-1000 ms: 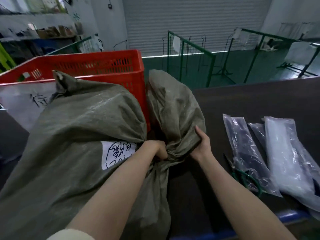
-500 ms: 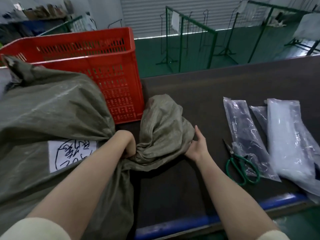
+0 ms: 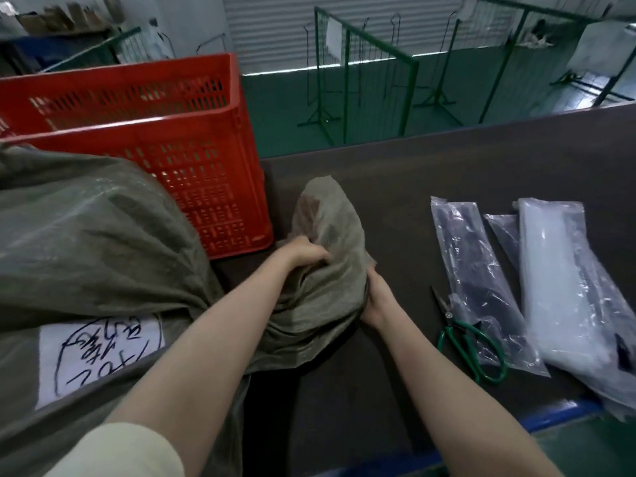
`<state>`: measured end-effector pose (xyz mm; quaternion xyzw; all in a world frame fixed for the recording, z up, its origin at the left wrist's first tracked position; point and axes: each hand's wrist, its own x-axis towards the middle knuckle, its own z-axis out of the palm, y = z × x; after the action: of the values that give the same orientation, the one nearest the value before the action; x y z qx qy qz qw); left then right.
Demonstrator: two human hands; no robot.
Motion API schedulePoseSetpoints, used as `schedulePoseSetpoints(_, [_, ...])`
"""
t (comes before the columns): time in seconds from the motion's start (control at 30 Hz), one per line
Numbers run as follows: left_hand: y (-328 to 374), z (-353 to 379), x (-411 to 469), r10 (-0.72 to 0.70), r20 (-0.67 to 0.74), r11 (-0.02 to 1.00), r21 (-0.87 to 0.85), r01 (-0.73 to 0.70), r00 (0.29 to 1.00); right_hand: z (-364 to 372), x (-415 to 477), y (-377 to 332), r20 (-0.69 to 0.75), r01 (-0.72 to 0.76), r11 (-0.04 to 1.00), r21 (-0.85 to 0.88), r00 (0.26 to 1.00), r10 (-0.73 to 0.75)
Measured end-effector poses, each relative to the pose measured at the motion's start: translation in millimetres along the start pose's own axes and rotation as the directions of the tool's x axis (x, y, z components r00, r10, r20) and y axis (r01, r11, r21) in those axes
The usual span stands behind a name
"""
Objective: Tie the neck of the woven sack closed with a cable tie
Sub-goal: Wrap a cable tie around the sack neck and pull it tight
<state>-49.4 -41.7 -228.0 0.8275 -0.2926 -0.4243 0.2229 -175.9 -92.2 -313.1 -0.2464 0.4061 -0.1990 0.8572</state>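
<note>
A full grey-green woven sack [image 3: 96,242] lies on its side at the left, with a white handwritten label [image 3: 99,356] on it. Its loose neck [image 3: 327,235] spreads out over the dark table in the middle. My left hand [image 3: 303,253] is clenched on the top of the neck fabric. My right hand [image 3: 377,297] grips the right edge of the same fabric, fingers tucked under it. Two clear plastic bags of cable ties, one dark [image 3: 471,270] and one whitish [image 3: 568,287], lie on the table to the right. No loose tie shows.
A red slotted crate [image 3: 179,146] stands behind the sack at the left. Green-handled scissors [image 3: 468,339] lie beside the bags of ties. The dark table [image 3: 447,173] has a blue front edge [image 3: 537,418]. Green metal racks [image 3: 361,74] stand on the floor beyond.
The sack's neck has come down from upright onto the table. My left hand has moved up onto the top of the neck; my right hand has closed on its right edge.
</note>
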Motion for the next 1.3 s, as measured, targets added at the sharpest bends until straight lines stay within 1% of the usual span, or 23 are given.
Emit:
schedulePoseSetpoints(0.07, [4.9, 6.6, 8.7, 0.108, -0.072, 0.978, -0.169, -0.119, 0.992, -6.8, -3.5, -9.9, -0.013, 0.097, 0.994, 0.044, 0.995, -0.097])
schedulePoseSetpoints(0.13, [9.4, 5.6, 19.0, 0.144, -0.147, 0.910, -0.370, -0.190, 0.978, -22.2, -5.6, -20.8, -0.002, 0.179, 0.969, 0.168, 0.984, -0.181])
schedulePoseSetpoints(0.17, [11.4, 7.6, 24.1, 0.158, -0.158, 0.883, -0.419, -0.211, 0.975, -29.6, -6.5, -25.5, 0.001, 0.202, 0.958, 0.205, 0.979, -0.206])
schedulePoseSetpoints(0.23, [7.9, 17.1, 34.2, 0.229, -0.119, 0.910, -0.326, -0.256, 0.966, -35.3, -9.2, -24.9, 0.013, 0.213, 0.968, 0.132, 0.976, -0.216])
schedulePoseSetpoints(0.3, [-2.4, 38.6, 48.0, 0.250, -0.022, 0.967, -0.033, -0.251, 0.968, -42.2, -2.7, -18.1, -0.089, 0.175, 0.979, -0.100, 0.979, -0.184])
schedulePoseSetpoints(0.33, [-7.0, 50.1, 50.4, 0.225, -0.007, 0.969, 0.106, -0.223, 0.974, -47.4, -1.4, -16.8, -0.166, 0.145, 0.969, -0.198, 0.970, -0.179])
schedulePoseSetpoints(0.37, [-10.5, 58.0, 52.3, 0.180, -0.027, 0.968, 0.180, -0.172, 0.983, -51.8, -2.0, -15.9, -0.212, 0.115, 0.955, -0.274, 0.961, -0.176])
schedulePoseSetpoints(0.47, [-5.6, 65.5, 51.6, 0.098, -0.147, 0.973, 0.223, -0.063, 0.984, -66.9, -10.4, -20.1, -0.241, 0.074, 0.896, -0.438, 0.950, -0.196])
schedulePoseSetpoints(0.53, [6.3, 64.1, 42.9, 0.115, -0.217, 0.990, 0.100, -0.096, 0.969, -72.4, -21.4, -24.4, -0.281, 0.105, 0.777, -0.620, 0.895, -0.346])
schedulePoseSetpoints(0.57, [14.5, 65.5, 35.4, 0.179, -0.286, 0.984, 0.028, -0.179, 0.941, -77.9, -28.7, -26.8, -0.309, 0.102, 0.665, -0.740, 0.827, -0.470])
schedulePoseSetpoints(0.6, [22.5, 67.7, 27.3, 0.280, -0.380, 0.955, 0.016, -0.297, 0.881, -82.8, -36.8, -29.0, -0.311, 0.070, 0.533, -0.843, 0.745, -0.590])
schedulePoseSetpoints(0.63, [30.3, 71.6, 19.5, 0.421, -0.460, 0.901, 0.114, -0.419, 0.781, -88.1, -45.1, -30.6, -0.283, 0.011, 0.391, -0.920, 0.672, -0.684])
schedulePoseSetpoints(0.67, [37.3, 79.8, 12.6, 0.574, -0.479, 0.817, 0.277, -0.506, 0.664, -96.1, -52.4, -30.2, -0.257, -0.076, 0.272, -0.959, 0.631, -0.732])
schedulePoseSetpoints(0.7, [43.1, 89.6, 6.3, 0.703, -0.430, 0.711, 0.428, -0.558, 0.566, -103.3, -57.9, -28.3, -0.241, -0.167, 0.174, -0.970, 0.626, -0.742])
schedulePoseSetpoints(0.77, [52.6, 115.6, -0.5, 0.851, -0.238, 0.513, 0.568, -0.644, 0.468, -116.9, -67.3, -18.9, -0.270, -0.293, 0.089, -0.952, 0.663, -0.698])
schedulePoseSetpoints(0.87, [55.2, 158.9, -2.0, 0.926, 0.082, 0.278, 0.514, -0.812, 0.369, -126.9, -75.5, -4.9, -0.237, -0.269, 0.062, -0.961, 0.694, -0.680])
schedulePoseSetpoints(0.9, [54.3, 170.3, -2.8, 0.907, 0.171, 0.267, 0.470, -0.841, 0.384, -129.3, -76.7, -2.5, -0.230, -0.231, 0.090, -0.969, 0.700, -0.676])
schedulePoseSetpoints(0.97, [50.3, 186.4, -2.3, 0.798, 0.299, 0.382, 0.419, -0.824, 0.523, -129.0, -77.8, -1.6, -0.250, -0.127, 0.228, -0.965, 0.704, -0.665])
schedulePoseSetpoints(1.03, [47.0, 196.8, 3.5, 0.683, 0.310, 0.554, 0.371, -0.745, 0.662, -130.1, -80.8, -4.5, -0.252, 0.011, 0.366, -0.930, 0.706, -0.662])
schedulePoseSetpoints(1.1, [40.7, 200.5, 11.8, 0.630, 0.302, 0.628, 0.344, -0.698, 0.715, -129.2, -81.3, -5.5, -0.220, 0.072, 0.393, -0.917, 0.730, -0.647])
schedulePoseSetpoints(1.17, [33.9, 201.2, 20.7, 0.588, 0.357, 0.611, 0.393, -0.687, 0.726, -130.5, -82.3, -7.2, -0.223, 0.083, 0.405, -0.910, 0.727, -0.649])
schedulePoseSetpoints(1.23, [28.0, 200.5, 24.4, 0.547, 0.400, 0.548, 0.493, -0.676, 0.735, -138.7, -83.8, -13.1, -0.283, 0.026, 0.396, -0.918, 0.658, -0.698])
schedulePoseSetpoints(1.3, [25.7, 200.9, 25.8, 0.550, 0.380, 0.497, 0.566, -0.658, 0.743, -153.4, -84.8, -20.5, -0.309, -0.138, 0.288, -0.948, 0.624, -0.718])
